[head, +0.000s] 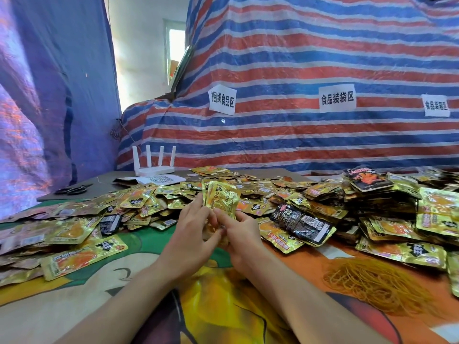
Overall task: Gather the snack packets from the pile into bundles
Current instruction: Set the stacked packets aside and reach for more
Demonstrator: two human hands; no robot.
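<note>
Snack packets (222, 198) upright in a small stack, left hand (191, 234) and right hand (242, 232), grip clamped on them, pile (323, 194) behind

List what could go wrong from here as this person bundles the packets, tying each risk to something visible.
The left hand and right hand grip the gold packets only at the lower end, so the stack may fan out and slip. The rubber bands lie off to the right; reaching there leaves one hand holding. Black packets lie in the pile, so bundles could get mixed.
</note>
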